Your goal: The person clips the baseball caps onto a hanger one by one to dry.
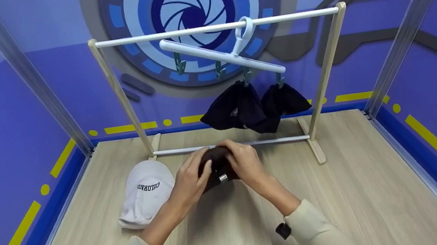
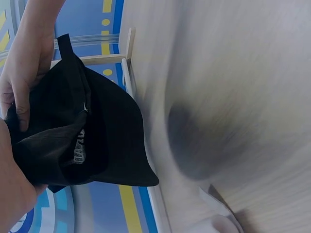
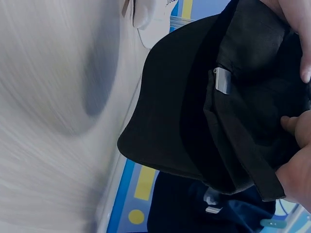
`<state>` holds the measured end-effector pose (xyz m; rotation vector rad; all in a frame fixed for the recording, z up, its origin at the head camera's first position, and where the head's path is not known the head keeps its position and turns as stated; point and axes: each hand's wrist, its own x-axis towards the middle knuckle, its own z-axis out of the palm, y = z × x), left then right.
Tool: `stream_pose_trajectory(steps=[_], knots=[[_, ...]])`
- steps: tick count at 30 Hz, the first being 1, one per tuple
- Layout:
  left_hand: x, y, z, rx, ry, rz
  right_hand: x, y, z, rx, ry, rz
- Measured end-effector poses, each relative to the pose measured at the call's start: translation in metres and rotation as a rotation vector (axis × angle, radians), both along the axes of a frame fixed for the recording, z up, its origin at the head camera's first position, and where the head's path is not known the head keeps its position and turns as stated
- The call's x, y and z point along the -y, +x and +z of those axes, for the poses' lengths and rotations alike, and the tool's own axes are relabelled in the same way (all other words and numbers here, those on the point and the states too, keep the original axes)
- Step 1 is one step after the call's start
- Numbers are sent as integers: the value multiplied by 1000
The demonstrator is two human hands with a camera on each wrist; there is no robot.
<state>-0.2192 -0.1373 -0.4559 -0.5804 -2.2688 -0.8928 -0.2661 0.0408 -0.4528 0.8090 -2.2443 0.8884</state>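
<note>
A dark cap (image 1: 216, 167) with a metal strap buckle is held above the table between both hands. My left hand (image 1: 189, 176) grips its left side, with the thumb on the near side. On the other side, my right hand (image 1: 247, 162) holds the crown, its fingers reaching over the top. In the right wrist view the black brim (image 3: 163, 111) points away from the hands, and the strap end hangs loose near the right hand. White lettering shows inside the cap (image 2: 114, 131) in the left wrist view.
A white cap (image 1: 148, 192) lies on the table at left. Behind the hands stands a wooden rack (image 1: 327, 60). From its rail a tilted light-blue hanger (image 1: 219, 54) hangs, with two dark caps, one larger (image 1: 225, 107) and one smaller (image 1: 288, 100), clipped to its lower right half.
</note>
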Motion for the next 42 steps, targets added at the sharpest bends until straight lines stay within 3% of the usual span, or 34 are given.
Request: stream_pose_trajectory(steps=[4,9,14,18,32,42], knots=[[-2,-2,1,3,-4,1,0,0,1,14,-29,-3],[3,-2,4,11,8,1,0,1,-1,2,-105,57],[10,-4,9,-19,11,10,-2,-1,-3,-59,-141,158],[11,-8,14,-43,-1,29,-8,-2,0,-117,-152,193],[-2,-22,31,6,-3,54,-18,-10,18,-99,-241,124],[-13,-35,54,-8,-57,-13,-27,-18,40,-65,-278,94]])
